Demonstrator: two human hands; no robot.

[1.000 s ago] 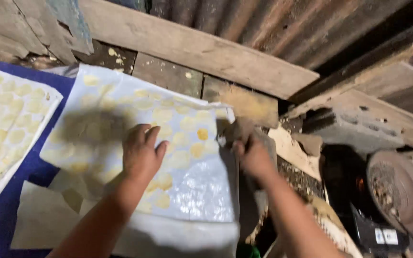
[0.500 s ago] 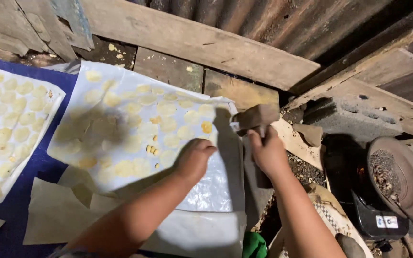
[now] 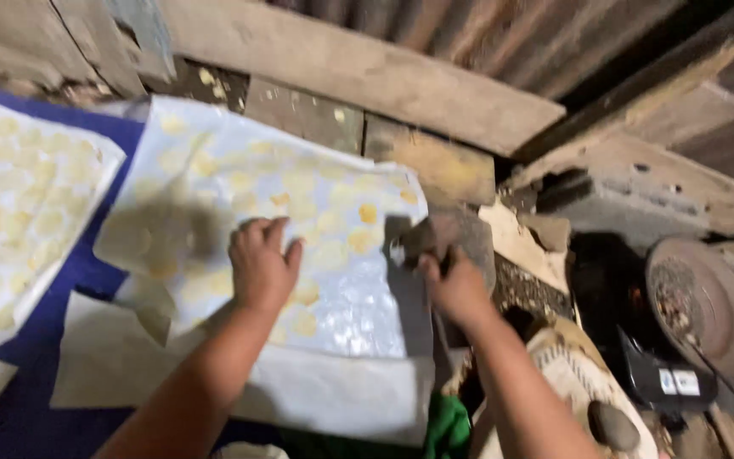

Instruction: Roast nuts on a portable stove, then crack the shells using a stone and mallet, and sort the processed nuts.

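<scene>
Pale plastic sheet (image 3: 341, 255) dotted with yellow discs (image 3: 368, 212): my left hand (image 3: 261, 263) lies flat on it, fingers released. At three o'clock, my right hand (image 3: 456, 285) clenches a brownish block (image 3: 443, 236).

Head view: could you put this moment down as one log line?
left hand: flat on pale sheet dotted with yellow rounds | right hand: fingers around dark block at sheet's right edge | blue cloth underneath

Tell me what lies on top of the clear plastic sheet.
Pale yellow discs lie scattered across the plastic sheet, and the left hand rests flat on it. Whatever sits beneath that palm is hidden.
</scene>
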